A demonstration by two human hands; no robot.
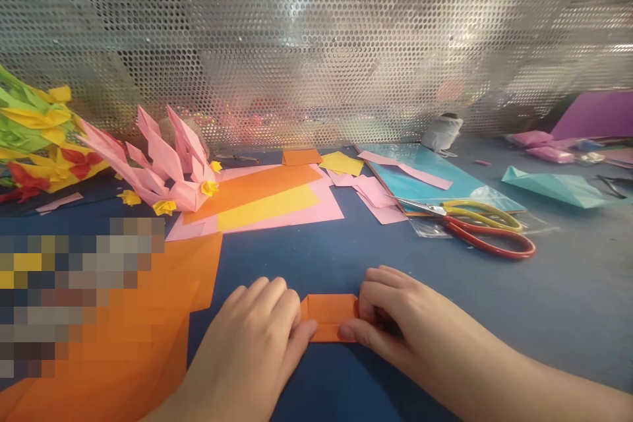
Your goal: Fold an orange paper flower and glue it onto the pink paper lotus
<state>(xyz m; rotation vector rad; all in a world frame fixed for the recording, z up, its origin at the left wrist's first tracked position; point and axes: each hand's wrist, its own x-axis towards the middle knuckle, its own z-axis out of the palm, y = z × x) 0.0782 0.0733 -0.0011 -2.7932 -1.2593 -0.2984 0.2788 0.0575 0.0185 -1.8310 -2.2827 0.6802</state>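
A small folded orange paper lies on the blue tabletop in front of me, its upper corners folded in and a crease running across it. My left hand is closed at its left end, the thumb pressing the lower left edge. At the other end, my right hand pinches the paper between thumb and curled fingers. Larger orange sheets lie to the left of my left hand. Beyond my right hand rest scissors with one red and one yellow handle.
Pink, orange and yellow sheets are stacked further back. A pink folded-paper model with yellow flowers stands at the left. A blue paper pack and a teal folded paper lie right. Behind rises a perforated metal panel.
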